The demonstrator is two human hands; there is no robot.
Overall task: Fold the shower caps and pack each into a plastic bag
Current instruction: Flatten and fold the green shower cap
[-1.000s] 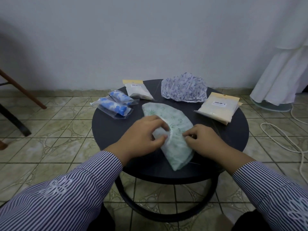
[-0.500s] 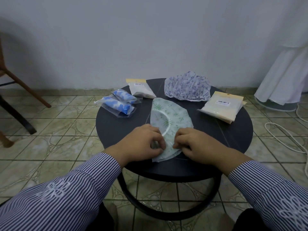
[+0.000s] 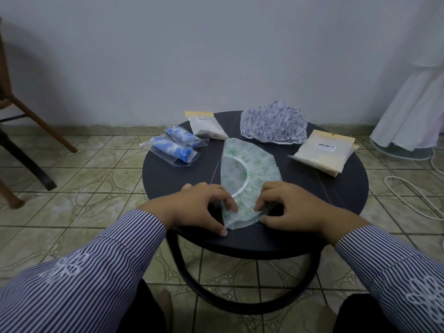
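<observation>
A green-print shower cap (image 3: 249,169), folded flat into a wedge, is laid on the round black table (image 3: 336,198), its narrow end toward the person. That near end is pinched by both hands: the left hand (image 3: 201,207) has its fingers curled onto the cap's left edge w/ the thumb stretched along the tabletop below the tip; the right hand (image 3: 293,207) has fingers bent down onto the right edge, thumb under the corner. Both wrists are covered by striped sleeves.

At the table's back, a purple-print shower cap (image 3: 274,124) is left unfolded and puffed up. To the left, two packed bags w/ blue-patterned caps (image 3: 177,147) are set side by side, partly overlapping, at the table's left rim. Just behind them a white packet w/ a yellow header (image 3: 206,127) is seen. On the right side, a stack of plastic bags (image 3: 324,152) w/ a barcode label is placed, well apart from the hands.

Tiled floor around; a wooden chair leg (image 3: 43,126) at left, white cloth (image 3: 413,111) at right.
</observation>
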